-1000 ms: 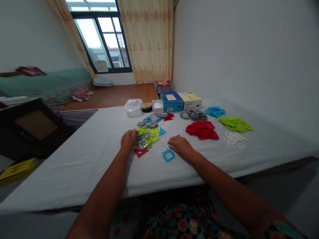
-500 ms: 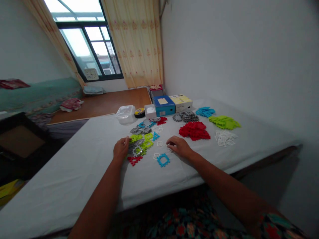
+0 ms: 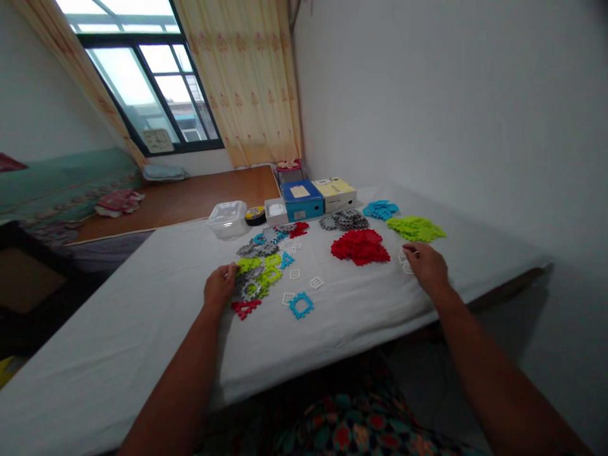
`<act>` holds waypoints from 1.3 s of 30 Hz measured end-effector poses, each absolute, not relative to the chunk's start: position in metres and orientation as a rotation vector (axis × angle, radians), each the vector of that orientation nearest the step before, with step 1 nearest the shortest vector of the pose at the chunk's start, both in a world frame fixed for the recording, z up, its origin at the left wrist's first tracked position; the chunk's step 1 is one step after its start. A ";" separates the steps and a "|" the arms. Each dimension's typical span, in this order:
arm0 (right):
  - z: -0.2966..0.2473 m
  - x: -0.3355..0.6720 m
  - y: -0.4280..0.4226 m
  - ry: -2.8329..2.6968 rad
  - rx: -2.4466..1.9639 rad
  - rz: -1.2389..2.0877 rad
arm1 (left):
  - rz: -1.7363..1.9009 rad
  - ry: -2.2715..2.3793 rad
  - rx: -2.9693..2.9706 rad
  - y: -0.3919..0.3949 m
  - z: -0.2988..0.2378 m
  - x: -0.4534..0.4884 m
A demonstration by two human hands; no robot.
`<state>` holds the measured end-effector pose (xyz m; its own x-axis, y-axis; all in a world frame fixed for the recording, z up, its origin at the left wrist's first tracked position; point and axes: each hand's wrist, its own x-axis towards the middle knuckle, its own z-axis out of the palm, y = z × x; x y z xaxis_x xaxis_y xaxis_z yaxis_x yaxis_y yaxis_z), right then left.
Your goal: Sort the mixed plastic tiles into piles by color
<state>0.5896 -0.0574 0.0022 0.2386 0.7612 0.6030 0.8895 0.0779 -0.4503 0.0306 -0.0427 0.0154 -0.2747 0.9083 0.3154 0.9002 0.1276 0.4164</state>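
Note:
My left hand (image 3: 221,285) rests on the white-covered table with its fingers curled in, against the left edge of a mixed heap of plastic interlocking pieces. Lime green pieces (image 3: 249,265) lie at its fingertips, and below them are grey pieces (image 3: 243,285) and a red triangular piece (image 3: 246,308). My right hand (image 3: 427,266) is over the small white square frames (image 3: 405,263) at the right, thumb and fingers drawn together. Whatever it pinches is too small to make out. A blue square piece (image 3: 301,305) and a loose white frame (image 3: 316,282) lie between the hands.
Sorted heaps of red (image 3: 361,247), grey (image 3: 349,220), blue (image 3: 380,209) and lime pieces (image 3: 417,228) sit at the right. Behind stand a clear plastic box (image 3: 228,220), a tape roll (image 3: 255,216), a blue box (image 3: 304,200) and a yellow-white box (image 3: 335,194).
My right hand has moved right, from the loose white frames mid-table to the white heap, uncovering one frame. My left hand stays by the mixed heap. The view has turned slightly right.

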 end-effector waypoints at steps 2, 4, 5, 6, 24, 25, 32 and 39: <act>0.006 0.575 -0.059 -1.558 -1.696 -0.249 | 0.847 2.343 1.889 -0.043 0.015 0.031; 0.011 0.544 -0.061 -1.673 -1.564 -0.192 | 0.853 2.333 1.889 -0.044 0.016 0.033; 0.013 0.524 -0.063 -1.770 -1.458 -0.126 | 0.858 2.329 1.885 -0.044 0.016 0.034; 0.015 0.502 -0.065 -1.883 -1.339 -0.050 | 0.861 2.326 1.879 -0.045 0.017 0.034; -0.003 0.393 -0.077 -2.342 -1.171 0.081 | 0.887 2.243 1.901 -0.052 0.018 0.036; -0.003 0.394 -0.077 -2.325 -1.212 0.057 | 0.849 2.200 1.978 -0.052 0.016 0.037; 0.003 0.425 -0.067 -2.049 -1.385 -0.035 | 0.857 1.842 2.222 -0.051 0.010 0.042; 0.008 0.519 -0.056 -1.740 -1.557 -0.134 | 0.938 1.882 2.215 -0.052 0.017 0.042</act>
